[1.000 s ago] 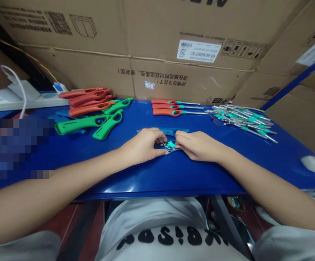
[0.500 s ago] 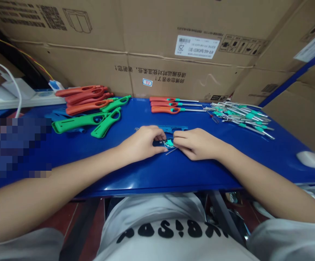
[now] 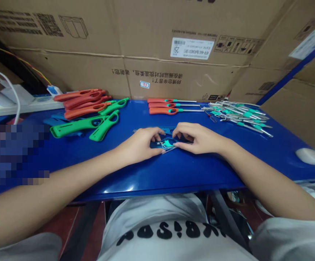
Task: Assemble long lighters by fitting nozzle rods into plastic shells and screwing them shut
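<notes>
My left hand (image 3: 143, 145) is curled round the left part of a blue lighter casing half (image 3: 154, 145) low over the table, thumb on the near side. In the casing sits a teal trigger piece (image 3: 168, 144) with thin white wires. A thin metal rod (image 3: 168, 150) slants along the near edge. My right hand (image 3: 198, 138) grips the casing's right part, thumb by the trigger piece and fingertips at the far side; its palm hides that end. Just behind lies another blue casing half (image 3: 168, 130), partly covered by my fingers.
Red, orange and green lighter casings (image 3: 77, 125) are heaped at the back left, near a white power strip (image 3: 38, 102). Several red-orange lighters with metal tubes (image 3: 163, 111) lie at the back. Right of them is a pile of teal-and-metal rods (image 3: 247, 114). A cardboard wall (image 3: 146, 43) stands behind.
My right thumb and fingers have spread from a tight pinch, so more of the teal trigger piece shows. My left hand stays at the casing.
</notes>
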The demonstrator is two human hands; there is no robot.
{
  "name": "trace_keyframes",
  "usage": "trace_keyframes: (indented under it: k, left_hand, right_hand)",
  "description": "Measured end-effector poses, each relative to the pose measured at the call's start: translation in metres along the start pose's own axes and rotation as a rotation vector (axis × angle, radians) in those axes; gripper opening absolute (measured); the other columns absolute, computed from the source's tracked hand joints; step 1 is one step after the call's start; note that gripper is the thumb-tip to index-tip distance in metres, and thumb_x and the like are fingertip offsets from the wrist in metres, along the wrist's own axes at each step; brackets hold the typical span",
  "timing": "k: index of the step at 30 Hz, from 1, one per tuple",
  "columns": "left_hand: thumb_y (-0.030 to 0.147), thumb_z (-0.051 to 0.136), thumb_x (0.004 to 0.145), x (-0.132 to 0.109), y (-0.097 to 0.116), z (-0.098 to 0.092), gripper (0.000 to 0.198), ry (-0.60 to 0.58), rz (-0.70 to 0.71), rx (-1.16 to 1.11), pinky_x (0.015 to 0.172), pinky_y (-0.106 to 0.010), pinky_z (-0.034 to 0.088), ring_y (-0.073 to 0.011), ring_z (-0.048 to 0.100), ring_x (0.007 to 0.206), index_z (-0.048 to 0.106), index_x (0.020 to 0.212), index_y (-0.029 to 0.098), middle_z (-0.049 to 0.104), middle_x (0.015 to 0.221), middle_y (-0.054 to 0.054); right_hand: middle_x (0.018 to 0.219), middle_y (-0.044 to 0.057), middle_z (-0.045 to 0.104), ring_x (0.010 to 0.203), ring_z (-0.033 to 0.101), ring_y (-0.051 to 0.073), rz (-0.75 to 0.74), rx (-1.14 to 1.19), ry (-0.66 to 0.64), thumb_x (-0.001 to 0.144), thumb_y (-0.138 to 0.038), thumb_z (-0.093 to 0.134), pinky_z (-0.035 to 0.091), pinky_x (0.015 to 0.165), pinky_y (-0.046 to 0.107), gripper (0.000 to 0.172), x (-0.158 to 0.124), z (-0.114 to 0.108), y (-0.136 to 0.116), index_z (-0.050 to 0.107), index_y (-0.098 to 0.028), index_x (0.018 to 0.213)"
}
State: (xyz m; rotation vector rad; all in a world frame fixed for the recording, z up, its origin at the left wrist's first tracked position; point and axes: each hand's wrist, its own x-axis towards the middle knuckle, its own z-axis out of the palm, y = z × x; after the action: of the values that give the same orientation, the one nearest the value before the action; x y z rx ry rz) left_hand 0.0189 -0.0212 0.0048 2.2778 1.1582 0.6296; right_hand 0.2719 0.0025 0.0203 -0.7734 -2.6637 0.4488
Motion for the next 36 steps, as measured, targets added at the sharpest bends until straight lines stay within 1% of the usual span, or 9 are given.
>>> trace_keyframes:
  k: [2, 4, 6, 11, 15, 21, 29, 33, 36]
  left_hand:
    - [0.031, 0.080, 0.078, 0.000, 0.001, 0.000, 0.043, -0.001, -0.003, 0.029, 0.086, -0.036, 0.054, -0.0219, 0.068, 0.091, 0.068, 0.116, 0.015, 0.072, 0.100, -0.006]
    - [0.030, 0.079, 0.078, 0.000, 0.002, -0.001, 0.039, -0.006, 0.009, 0.054, 0.087, -0.037, 0.054, -0.0225, 0.068, 0.093, 0.070, 0.113, 0.015, 0.072, 0.101, -0.007]
    - [0.029, 0.077, 0.080, 0.000, 0.003, -0.001, 0.036, -0.009, 0.024, 0.072, 0.088, -0.037, 0.054, -0.0229, 0.068, 0.094, 0.072, 0.112, 0.014, 0.072, 0.103, -0.008]
    - [0.028, 0.073, 0.082, -0.001, 0.001, -0.002, 0.033, -0.008, 0.071, 0.098, 0.089, -0.036, 0.054, -0.0229, 0.068, 0.096, 0.073, 0.113, 0.015, 0.072, 0.105, -0.008]
    - [0.028, 0.073, 0.080, -0.001, 0.002, -0.002, 0.033, -0.008, 0.078, 0.048, 0.089, -0.034, 0.055, -0.0216, 0.070, 0.093, 0.072, 0.112, 0.017, 0.076, 0.106, -0.006]
    - [0.039, 0.065, 0.090, -0.003, 0.005, -0.001, 0.031, 0.033, 0.037, 0.016, 0.089, -0.033, 0.054, -0.0213, 0.071, 0.094, 0.074, 0.111, 0.017, 0.078, 0.107, -0.006]
    - [0.030, 0.066, 0.091, 0.001, 0.001, 0.003, 0.021, 0.068, 0.043, -0.036, 0.083, -0.028, 0.054, -0.0173, 0.071, 0.086, 0.076, 0.104, 0.017, 0.079, 0.099, -0.003]
    - [0.031, 0.065, 0.093, 0.001, 0.001, 0.005, 0.023, 0.069, 0.069, -0.016, 0.085, -0.028, 0.054, -0.0185, 0.072, 0.091, 0.076, 0.107, 0.016, 0.079, 0.105, -0.005]
    - [0.036, 0.064, 0.094, 0.001, 0.000, 0.002, 0.030, 0.060, 0.101, 0.056, 0.088, -0.032, 0.054, -0.0212, 0.071, 0.096, 0.075, 0.114, 0.016, 0.077, 0.108, -0.007]
  right_hand:
    - [0.093, 0.004, 0.064, 0.071, 0.053, 0.014, 0.053, -0.030, -0.056, 0.089, -0.043, 0.069, 0.040, 0.065, 0.025, 0.034, -0.001, -0.003, 0.001, 0.062, -0.018, 0.111]
    - [0.093, 0.003, 0.065, 0.072, 0.055, 0.014, 0.105, -0.052, -0.109, 0.086, -0.043, 0.071, 0.039, 0.064, 0.025, 0.038, -0.003, -0.006, 0.002, 0.061, -0.019, 0.112]
    - [0.091, 0.003, 0.066, 0.072, 0.055, 0.014, 0.131, -0.062, -0.148, 0.085, -0.038, 0.072, 0.038, 0.064, 0.025, 0.033, -0.004, -0.010, 0.002, 0.062, -0.019, 0.110]
    - [0.093, 0.004, 0.069, 0.077, 0.058, 0.015, 0.107, -0.031, -0.213, 0.089, -0.027, 0.065, 0.039, 0.068, 0.026, 0.010, -0.005, -0.019, 0.003, 0.067, -0.018, 0.093]
    - [0.092, 0.004, 0.069, 0.080, 0.059, 0.016, 0.131, -0.030, -0.212, 0.090, -0.028, 0.066, 0.040, 0.070, 0.027, 0.011, -0.005, -0.019, 0.004, 0.067, -0.018, 0.091]
    - [0.093, 0.005, 0.070, 0.077, 0.058, 0.016, 0.144, -0.036, -0.178, 0.090, -0.030, 0.066, 0.039, 0.067, 0.026, 0.013, -0.005, -0.014, 0.005, 0.066, -0.018, 0.094]
    - [0.093, 0.005, 0.070, 0.077, 0.058, 0.015, 0.108, -0.023, -0.170, 0.090, -0.031, 0.065, 0.040, 0.068, 0.026, 0.015, -0.003, -0.012, 0.004, 0.068, -0.017, 0.097]
    - [0.093, 0.005, 0.070, 0.079, 0.059, 0.016, 0.111, 0.011, -0.181, 0.091, -0.030, 0.064, 0.041, 0.070, 0.026, 0.015, -0.002, -0.013, 0.005, 0.069, -0.017, 0.096]
    - [0.090, 0.004, 0.069, 0.076, 0.058, 0.015, 0.123, 0.046, -0.204, 0.092, -0.030, 0.063, 0.041, 0.068, 0.026, 0.014, -0.003, -0.017, 0.007, 0.069, -0.017, 0.092]
